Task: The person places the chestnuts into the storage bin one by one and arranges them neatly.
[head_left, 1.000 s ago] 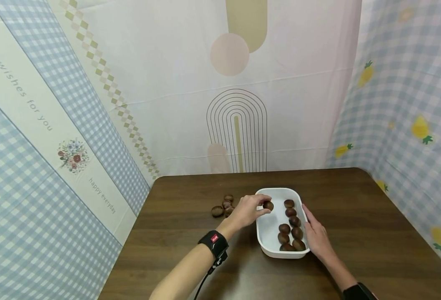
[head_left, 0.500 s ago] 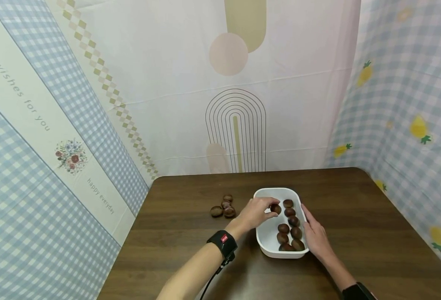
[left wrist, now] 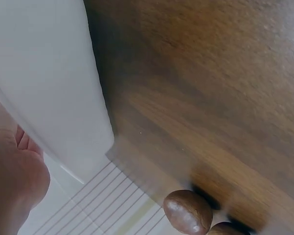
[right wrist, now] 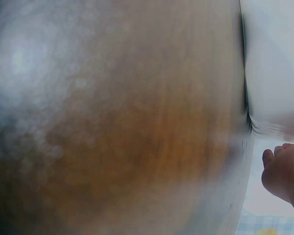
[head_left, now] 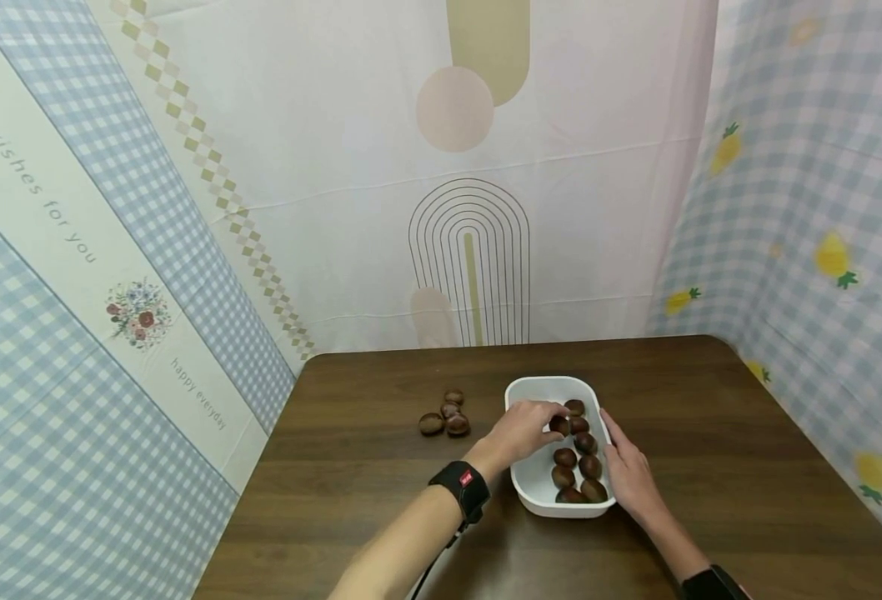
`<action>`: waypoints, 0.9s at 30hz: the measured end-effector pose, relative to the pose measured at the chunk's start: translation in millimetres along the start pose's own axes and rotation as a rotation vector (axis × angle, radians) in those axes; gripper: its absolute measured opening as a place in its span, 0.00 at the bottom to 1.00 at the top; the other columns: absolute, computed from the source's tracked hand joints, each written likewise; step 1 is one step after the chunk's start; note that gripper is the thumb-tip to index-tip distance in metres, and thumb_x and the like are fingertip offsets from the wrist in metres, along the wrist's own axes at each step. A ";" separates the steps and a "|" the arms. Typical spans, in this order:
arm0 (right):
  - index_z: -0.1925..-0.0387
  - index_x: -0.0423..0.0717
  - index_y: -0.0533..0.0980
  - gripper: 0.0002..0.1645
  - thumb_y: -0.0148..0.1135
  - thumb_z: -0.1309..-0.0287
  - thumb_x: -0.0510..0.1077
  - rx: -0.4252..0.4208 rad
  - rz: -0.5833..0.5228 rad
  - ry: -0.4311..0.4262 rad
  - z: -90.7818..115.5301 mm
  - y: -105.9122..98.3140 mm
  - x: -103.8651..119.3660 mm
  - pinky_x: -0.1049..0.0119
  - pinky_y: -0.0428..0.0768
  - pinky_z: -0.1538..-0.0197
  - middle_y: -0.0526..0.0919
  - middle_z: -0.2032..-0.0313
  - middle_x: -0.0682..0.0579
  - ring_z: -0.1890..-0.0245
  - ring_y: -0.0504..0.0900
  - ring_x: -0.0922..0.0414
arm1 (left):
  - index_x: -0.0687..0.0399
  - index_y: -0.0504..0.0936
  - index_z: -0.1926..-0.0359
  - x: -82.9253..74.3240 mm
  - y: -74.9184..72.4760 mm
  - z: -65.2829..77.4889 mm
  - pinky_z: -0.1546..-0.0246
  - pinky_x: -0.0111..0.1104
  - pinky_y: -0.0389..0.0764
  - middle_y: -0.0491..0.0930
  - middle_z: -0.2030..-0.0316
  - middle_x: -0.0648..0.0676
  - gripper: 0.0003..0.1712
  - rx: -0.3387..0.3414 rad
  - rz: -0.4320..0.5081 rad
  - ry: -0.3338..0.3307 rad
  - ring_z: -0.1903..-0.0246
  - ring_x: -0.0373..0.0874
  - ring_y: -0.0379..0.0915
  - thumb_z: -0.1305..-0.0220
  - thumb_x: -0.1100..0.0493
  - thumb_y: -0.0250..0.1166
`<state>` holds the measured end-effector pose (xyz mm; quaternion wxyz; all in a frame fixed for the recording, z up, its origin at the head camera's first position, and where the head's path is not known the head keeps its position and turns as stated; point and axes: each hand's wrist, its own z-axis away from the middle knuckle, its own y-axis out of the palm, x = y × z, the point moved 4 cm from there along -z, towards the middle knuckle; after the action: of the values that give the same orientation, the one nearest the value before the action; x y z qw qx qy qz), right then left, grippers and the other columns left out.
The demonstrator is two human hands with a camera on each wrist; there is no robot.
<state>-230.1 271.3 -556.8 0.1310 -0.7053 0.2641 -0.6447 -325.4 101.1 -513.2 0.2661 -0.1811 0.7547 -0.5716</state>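
Note:
A white rectangular tray [head_left: 538, 393] stands on the wooden table, with several brown chestnuts [head_left: 589, 467] lined up along its right side. Inside it, my left hand [head_left: 522, 429] pinches one chestnut [head_left: 558, 425] between thumb and fingers, close beside the top of the row. My right hand [head_left: 631, 477] lies along the tray's right outer wall, its fingers fairly straight. The left wrist view shows the tray's wall [left wrist: 49, 83] and part of the left hand [left wrist: 17, 169], the pinched chestnut hidden. In the right wrist view, the right hand [right wrist: 284, 171] shows by the tray wall [right wrist: 276, 58].
Several loose chestnuts [head_left: 452, 410] form a small cluster on the table [head_left: 351, 467] left of the tray. A black wrist strap [head_left: 462, 490] with a cable sits on the left wrist. Patterned cloth [head_left: 351, 208] hangs behind the table and along both sides.
My left hand has moved to the right over the tray with the chestnut, bringing it up to the row's upper end. The right hand has stayed at the tray's side.

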 end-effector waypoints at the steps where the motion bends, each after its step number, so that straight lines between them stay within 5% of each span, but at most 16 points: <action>1: 0.16 0.44 0.54 0.34 0.37 0.18 0.39 -0.003 0.000 -0.003 0.1 0.0 0.1 0.33 0.64 0.30 0.60 0.22 0.31 0.26 0.63 0.32 | 0.46 0.85 0.36 -0.8 1.3 -0.6 0.44 0.25 0.78 0.87 0.45 0.42 0.23 0.008 -0.007 0.000 0.47 0.32 0.82 0.29 0.50 0.73; 11: 0.17 0.42 0.57 0.33 0.39 0.18 0.37 -0.025 0.010 -0.029 1.1 0.2 1.4 0.33 0.65 0.30 0.63 0.24 0.31 0.26 0.64 0.31 | 0.41 0.87 0.43 -10.0 8.8 -4.6 0.53 0.26 0.80 0.87 0.50 0.39 0.17 0.047 -0.068 0.011 0.55 0.32 0.83 0.30 0.49 0.74; 27: 0.17 0.42 0.56 0.33 0.39 0.18 0.37 -0.005 0.005 -0.006 0.1 -0.4 0.5 0.34 0.63 0.28 0.61 0.23 0.31 0.25 0.63 0.32 | 0.38 0.86 0.43 -11.8 14.2 -5.4 0.54 0.28 0.80 0.87 0.50 0.39 0.14 0.107 -0.056 -0.050 0.55 0.34 0.83 0.27 0.51 0.71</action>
<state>-229.9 271.4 -556.1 0.1316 -0.7070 0.2672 -0.6415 -318.9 115.9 -523.4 0.2779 -0.2019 0.7107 -0.6140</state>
